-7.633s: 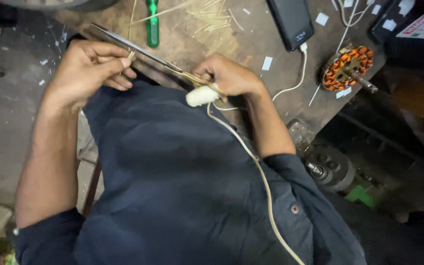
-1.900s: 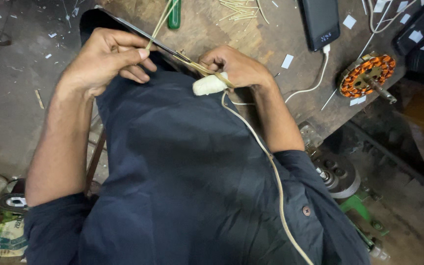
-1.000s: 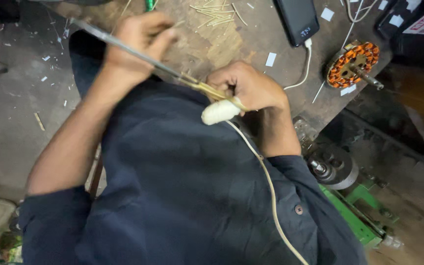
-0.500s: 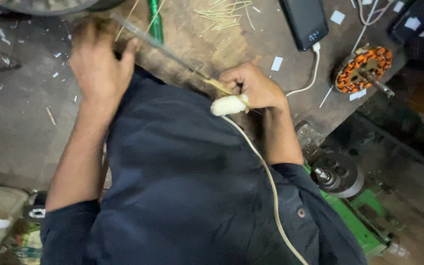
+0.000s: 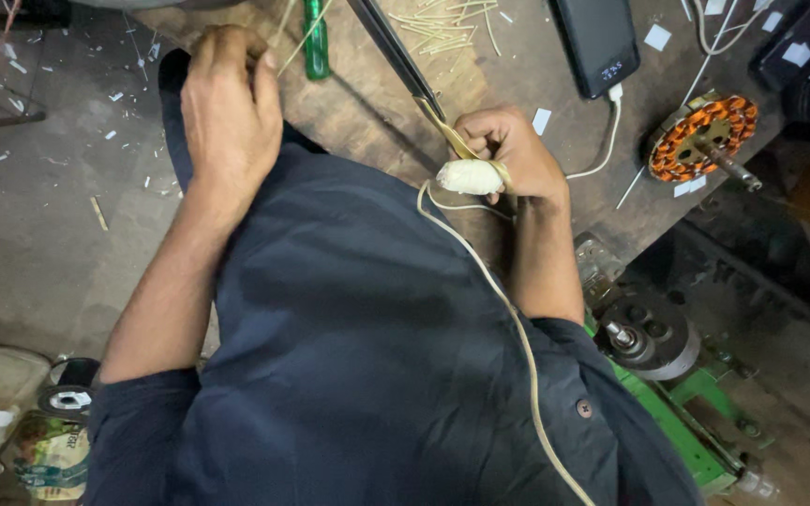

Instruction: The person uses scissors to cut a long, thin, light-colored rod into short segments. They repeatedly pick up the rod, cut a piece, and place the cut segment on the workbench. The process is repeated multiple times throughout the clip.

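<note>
Fingers of my right hand [image 5: 510,155] curl tight around a thin bamboo strip [image 5: 450,131] and the white-wrapped knob [image 5: 469,176] of a cord, at the near edge of the wooden workbench [image 5: 367,94]. My left hand [image 5: 229,112], farther along that edge, pinches a pale sliver [image 5: 294,42] beside the green screwdriver [image 5: 315,42].

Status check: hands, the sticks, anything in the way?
Left hand pinching thin sticks. Right hand gripping cloth-wrapped handle against long blade. Nothing blocking.

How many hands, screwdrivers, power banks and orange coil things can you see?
Hands: 2, left hand and right hand
Green screwdriver: 1
Power bank: 1
Orange coil: 1
Total: 5
</note>
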